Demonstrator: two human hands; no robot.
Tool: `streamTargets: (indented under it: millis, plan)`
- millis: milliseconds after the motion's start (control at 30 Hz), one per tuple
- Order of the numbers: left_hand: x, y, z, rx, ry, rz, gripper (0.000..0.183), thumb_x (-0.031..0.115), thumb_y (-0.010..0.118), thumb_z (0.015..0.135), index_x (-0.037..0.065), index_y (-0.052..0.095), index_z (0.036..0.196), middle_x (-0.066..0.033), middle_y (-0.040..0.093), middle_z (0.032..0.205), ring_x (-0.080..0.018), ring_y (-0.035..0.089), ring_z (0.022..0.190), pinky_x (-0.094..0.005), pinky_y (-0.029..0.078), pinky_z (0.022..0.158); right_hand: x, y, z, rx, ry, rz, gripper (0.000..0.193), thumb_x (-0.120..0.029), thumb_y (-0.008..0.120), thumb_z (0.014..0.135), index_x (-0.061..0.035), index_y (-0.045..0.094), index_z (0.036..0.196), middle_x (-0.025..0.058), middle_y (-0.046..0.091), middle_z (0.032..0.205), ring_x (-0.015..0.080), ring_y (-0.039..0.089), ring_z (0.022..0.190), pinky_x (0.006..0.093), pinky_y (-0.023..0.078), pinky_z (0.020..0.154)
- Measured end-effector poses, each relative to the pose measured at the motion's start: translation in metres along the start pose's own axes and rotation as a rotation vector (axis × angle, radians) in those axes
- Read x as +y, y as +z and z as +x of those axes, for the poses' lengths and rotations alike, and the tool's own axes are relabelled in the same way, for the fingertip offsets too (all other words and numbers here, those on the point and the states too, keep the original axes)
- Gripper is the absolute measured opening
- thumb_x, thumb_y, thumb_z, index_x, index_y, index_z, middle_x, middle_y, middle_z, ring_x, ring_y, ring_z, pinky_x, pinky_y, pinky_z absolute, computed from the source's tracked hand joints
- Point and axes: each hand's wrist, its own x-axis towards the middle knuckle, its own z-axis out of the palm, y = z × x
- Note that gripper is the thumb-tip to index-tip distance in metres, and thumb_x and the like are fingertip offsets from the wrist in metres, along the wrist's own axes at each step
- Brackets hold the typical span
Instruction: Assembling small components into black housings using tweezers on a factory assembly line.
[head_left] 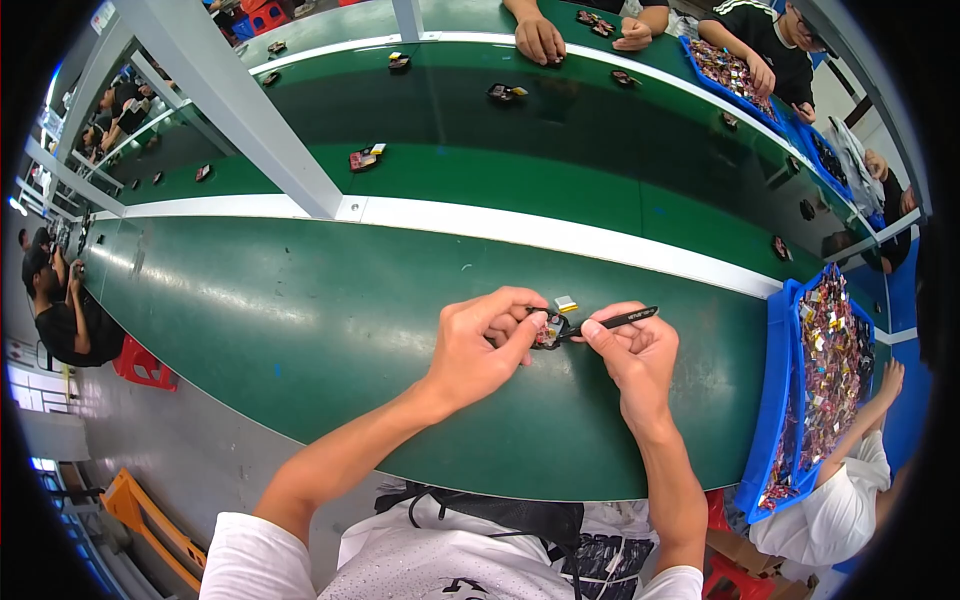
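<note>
Toward the far edge of the worktop [300,330], our left hand [478,345] pinches a small black device [548,336], our right hand [640,358] black tweezers [626,319]. Half hidden, it seems light, fragile inside; we'd hold its rim.

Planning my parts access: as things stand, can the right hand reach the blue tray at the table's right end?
Probably yes: the green table top lies between the right hand and the blue tray, with no barrier showing. But that hand grips black tweezers, which could hamper picking.
</note>
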Motion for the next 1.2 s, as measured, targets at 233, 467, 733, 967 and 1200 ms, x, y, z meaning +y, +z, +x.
streamTargets:
  millis: [233,467,733,967,1200]
  plan:
    - [-0.001,-0.002,0.001,-0.024,-0.063,-0.067,0.016,0.0,0.065,0.096,-0.005,0.067,0.111,-0.0082,0.072,0.084,-0.01,0.067,0.06,-0.021,0.048,0.047,0.0,-0.001,0.0,-0.029,-0.015,0.01,0.012,0.005,0.072,0.09,0.0077,0.066,0.1,0.0148,0.072,0.092,0.0199,0.074,0.086,0.0275,0.06,0.077]
    - [0.0,-0.013,0.008,-0.143,-0.223,-0.262,0.021,0.004,0.064,0.099,-0.007,0.065,0.116,-0.0105,0.071,0.086,-0.0132,0.068,0.06,-0.0227,0.051,0.047,0.002,-0.008,0.001,-0.062,0.044,0.069,0.013,0.003,0.072,0.091,0.007,0.065,0.101,0.0146,0.072,0.091,0.0198,0.074,0.086,0.0268,0.06,0.076]
    - [-0.006,-0.012,0.01,-0.204,-0.215,-0.397,0.027,0.007,0.063,0.1,-0.008,0.063,0.122,-0.0149,0.072,0.095,-0.0223,0.074,0.069,-0.0258,0.056,0.048,0.004,-0.005,-0.001,-0.03,-0.083,0.083,0.014,0.002,0.074,0.09,0.0053,0.066,0.101,0.009,0.071,0.085,0.0081,0.067,0.071,0.0174,0.044,0.055]
    - [-0.005,-0.015,0.011,-0.194,-0.27,-0.402,0.028,0.006,0.064,0.099,-0.008,0.063,0.123,-0.0172,0.073,0.096,-0.0237,0.075,0.072,-0.0263,0.058,0.05,0.009,-0.002,-0.007,-0.012,-0.411,-0.171,0.013,0.004,0.078,0.086,0.0038,0.07,0.095,0.0044,0.07,0.082,0.0003,0.052,0.059,0.0165,0.037,0.053]
    - [-0.002,-0.011,0.008,-0.19,-0.243,-0.423,0.026,0.006,0.063,0.1,-0.009,0.064,0.121,-0.0171,0.073,0.096,-0.0238,0.075,0.073,-0.0274,0.058,0.051,0.006,-0.003,-0.005,0.012,-0.247,0.09,0.013,0.003,0.079,0.086,0.0034,0.07,0.095,0.0038,0.07,0.081,0.001,0.053,0.06,0.0168,0.037,0.053]
